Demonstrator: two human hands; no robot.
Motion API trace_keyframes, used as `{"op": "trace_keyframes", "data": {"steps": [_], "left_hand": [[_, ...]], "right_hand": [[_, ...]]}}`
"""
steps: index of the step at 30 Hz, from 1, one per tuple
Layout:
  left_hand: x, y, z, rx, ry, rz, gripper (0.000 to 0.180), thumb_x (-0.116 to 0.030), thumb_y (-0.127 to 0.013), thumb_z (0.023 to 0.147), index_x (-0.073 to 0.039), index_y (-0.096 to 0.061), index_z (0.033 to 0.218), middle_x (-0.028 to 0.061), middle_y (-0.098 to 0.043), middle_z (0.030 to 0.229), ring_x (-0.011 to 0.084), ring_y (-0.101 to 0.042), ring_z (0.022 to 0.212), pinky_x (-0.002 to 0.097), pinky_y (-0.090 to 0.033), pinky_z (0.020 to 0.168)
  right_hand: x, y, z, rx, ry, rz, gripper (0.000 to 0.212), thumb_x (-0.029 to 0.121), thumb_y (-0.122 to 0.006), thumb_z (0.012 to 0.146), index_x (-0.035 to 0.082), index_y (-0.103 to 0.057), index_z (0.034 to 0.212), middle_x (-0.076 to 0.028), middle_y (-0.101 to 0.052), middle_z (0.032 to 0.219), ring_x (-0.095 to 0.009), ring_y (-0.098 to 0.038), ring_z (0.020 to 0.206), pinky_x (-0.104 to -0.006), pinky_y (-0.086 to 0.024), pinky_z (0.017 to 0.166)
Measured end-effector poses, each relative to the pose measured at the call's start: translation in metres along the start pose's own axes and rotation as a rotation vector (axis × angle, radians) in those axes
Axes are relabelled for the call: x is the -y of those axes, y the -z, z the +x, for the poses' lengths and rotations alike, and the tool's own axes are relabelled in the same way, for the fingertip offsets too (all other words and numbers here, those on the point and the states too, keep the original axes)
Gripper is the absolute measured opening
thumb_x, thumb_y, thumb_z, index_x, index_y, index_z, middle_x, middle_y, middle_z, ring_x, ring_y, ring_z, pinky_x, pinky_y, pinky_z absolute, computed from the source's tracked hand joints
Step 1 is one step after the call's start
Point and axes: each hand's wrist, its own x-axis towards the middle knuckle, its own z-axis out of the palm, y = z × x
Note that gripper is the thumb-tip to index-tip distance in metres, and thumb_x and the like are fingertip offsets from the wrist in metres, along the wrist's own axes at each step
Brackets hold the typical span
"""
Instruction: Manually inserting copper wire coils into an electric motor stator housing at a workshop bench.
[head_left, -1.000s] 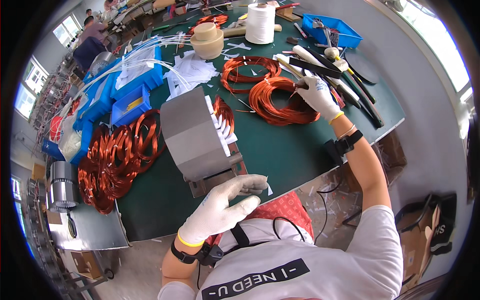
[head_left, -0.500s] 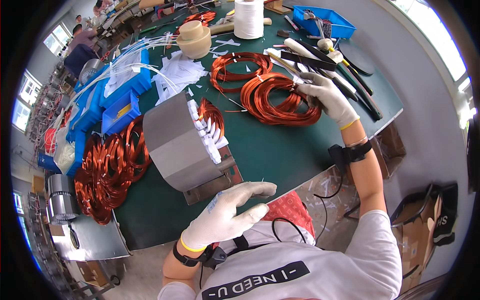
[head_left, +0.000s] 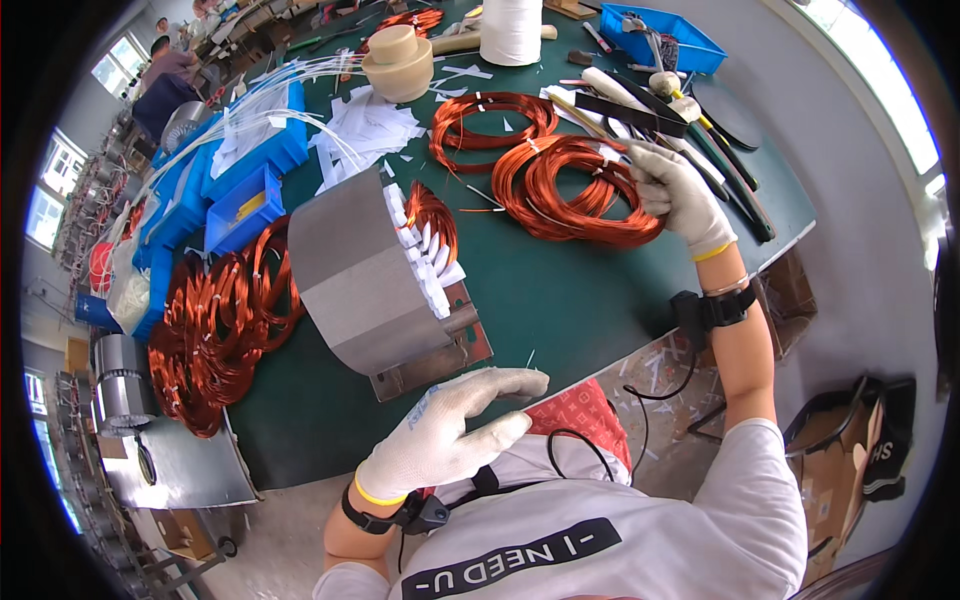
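My right hand (head_left: 682, 197), in a white glove, is closed on the right edge of a bundle of copper wire coils (head_left: 545, 205) on the table; its fingertips are partly hidden. A smaller copper coil (head_left: 450, 155) lies just behind, with white ties on it. Near the table's front edge, my left hand (head_left: 450, 425), also gloved, hovers open and empty, fingers stretched to the right. Beyond it stands a grey motor stator core (head_left: 365, 275) on a metal stand (head_left: 430, 370). White insulation strips and copper windings (head_left: 432, 220) stick out of its right end.
More copper coils (head_left: 215, 330) are heaped at the left beside blue bins (head_left: 255, 215). Paper scraps (head_left: 365, 135), a beige stepped form (head_left: 398, 65) and a white thread spool (head_left: 511, 30) stand farther back. Hand tools (head_left: 700, 150) and a blue tray (head_left: 665, 45) occupy the far right.
My right hand's fingers have curled in at the coil bundle's edge, and the bundle's right side has shifted slightly rightward. My left hand stays nearly still. The whole view has shifted a little.
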Motion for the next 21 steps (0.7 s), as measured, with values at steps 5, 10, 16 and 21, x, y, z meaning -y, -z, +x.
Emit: {"op": "trace_keyframes", "data": {"steps": [5, 10, 16, 21], "left_hand": [[-0.002, 0.002, 0.0, 0.016, 0.016, -0.011, 0.036, -0.007, -0.06, 0.089, 0.0, -0.06, 0.125, 0.0109, -0.065, 0.12, 0.0181, -0.061, 0.11, 0.032, -0.046, 0.098], [-0.001, 0.001, 0.0, 0.013, 0.032, -0.032, 0.035, -0.007, -0.06, 0.09, 0.0, -0.06, 0.124, 0.0106, -0.065, 0.119, 0.0173, -0.061, 0.109, 0.0317, -0.047, 0.097], [-0.002, 0.003, -0.003, 0.007, 0.03, -0.006, 0.035, -0.007, -0.06, 0.09, 0.001, -0.06, 0.123, 0.0103, -0.065, 0.118, 0.0169, -0.062, 0.108, 0.0315, -0.048, 0.095], [0.0, 0.002, -0.003, 0.011, 0.038, -0.014, 0.035, -0.007, -0.059, 0.09, 0.001, -0.06, 0.124, 0.0104, -0.065, 0.119, 0.0173, -0.062, 0.108, 0.0318, -0.047, 0.097]], "right_hand": [[0.005, 0.01, 0.002, -0.125, 0.036, 0.055, 0.021, 0.026, -0.059, 0.099, 0.011, -0.053, 0.084, 0.007, -0.046, 0.069, 0.0, -0.029, 0.044, -0.0167, -0.022, 0.039], [0.009, 0.01, 0.013, -0.221, -0.016, 0.112, 0.021, 0.026, -0.062, 0.097, 0.009, -0.053, 0.087, 0.006, -0.046, 0.069, 0.0, -0.03, 0.045, -0.0159, -0.024, 0.038], [0.017, -0.007, 0.017, -0.114, -0.114, 0.034, 0.02, 0.025, -0.061, 0.097, 0.009, -0.052, 0.088, 0.006, -0.045, 0.068, 0.0, -0.031, 0.045, -0.0161, -0.023, 0.038], [0.024, -0.011, 0.016, 0.048, -0.098, -0.057, 0.017, 0.027, -0.056, 0.1, 0.011, -0.053, 0.094, 0.008, -0.04, 0.068, 0.001, -0.028, 0.046, -0.0155, -0.02, 0.038]]}}
